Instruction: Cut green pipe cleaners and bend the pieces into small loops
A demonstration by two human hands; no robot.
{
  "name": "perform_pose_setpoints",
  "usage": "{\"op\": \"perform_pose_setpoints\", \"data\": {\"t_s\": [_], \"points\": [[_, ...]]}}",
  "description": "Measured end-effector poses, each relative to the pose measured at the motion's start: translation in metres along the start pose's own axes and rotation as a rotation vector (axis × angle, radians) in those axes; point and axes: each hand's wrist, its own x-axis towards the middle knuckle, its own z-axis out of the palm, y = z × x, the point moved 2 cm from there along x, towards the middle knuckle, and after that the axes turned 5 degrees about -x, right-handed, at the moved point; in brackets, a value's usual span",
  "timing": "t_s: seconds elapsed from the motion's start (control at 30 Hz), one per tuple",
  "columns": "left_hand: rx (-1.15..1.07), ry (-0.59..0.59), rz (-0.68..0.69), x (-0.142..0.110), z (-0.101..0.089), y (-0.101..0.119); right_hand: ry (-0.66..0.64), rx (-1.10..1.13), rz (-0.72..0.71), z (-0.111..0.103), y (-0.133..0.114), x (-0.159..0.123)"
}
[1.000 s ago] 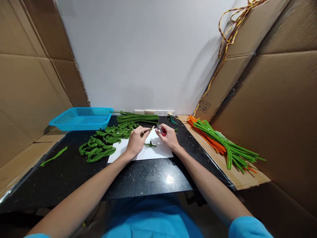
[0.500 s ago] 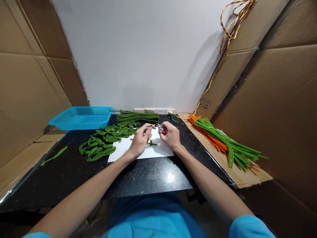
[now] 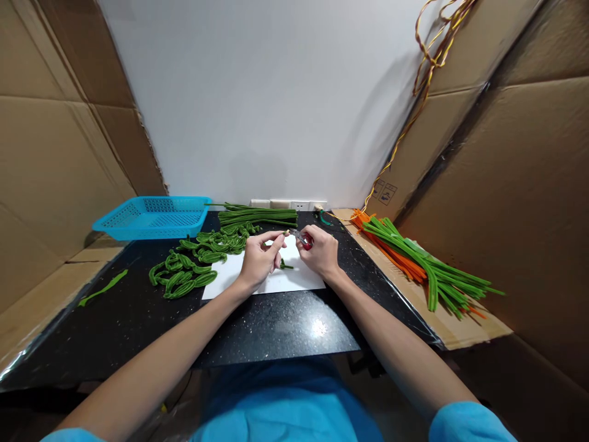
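Above a white sheet of paper (image 3: 234, 283), my left hand (image 3: 260, 260) is closed in a pinch on a small piece of green pipe cleaner, mostly hidden by the fingers. A pale tip of it sticks out between thumb and forefinger. My right hand (image 3: 319, 250) grips small red-handled pliers (image 3: 305, 241), their metal jaws pointing left, right at that tip. Whether the jaws touch it I cannot tell. Beneath the hands, a short green pipe cleaner piece (image 3: 286, 266) lies on the paper. Left of it spread several looped green pipe cleaner shapes (image 3: 184, 276).
Straight dark green pipe cleaners (image 3: 257, 217) lie in a bundle at the back. A blue basket (image 3: 151, 233) stands at the back left, and a bright green strip (image 3: 103, 288) lies below it. Green (image 3: 414, 255) and orange pipe cleaners (image 3: 391, 258) rest on cardboard at right.
The pliers and the left hand's pinched piece have come together, tip to jaws. My left hand has turned slightly and moved a little right; its fingers cover more of the piece.
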Motion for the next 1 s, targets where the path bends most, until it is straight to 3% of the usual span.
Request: {"op": "perform_pose_setpoints", "data": {"t_s": [1.0], "points": [[0.022,0.004,0.016,-0.0026,0.0018,0.0018,-0.006,-0.041,-0.023,0.002,0.0002,-0.0014]]}}
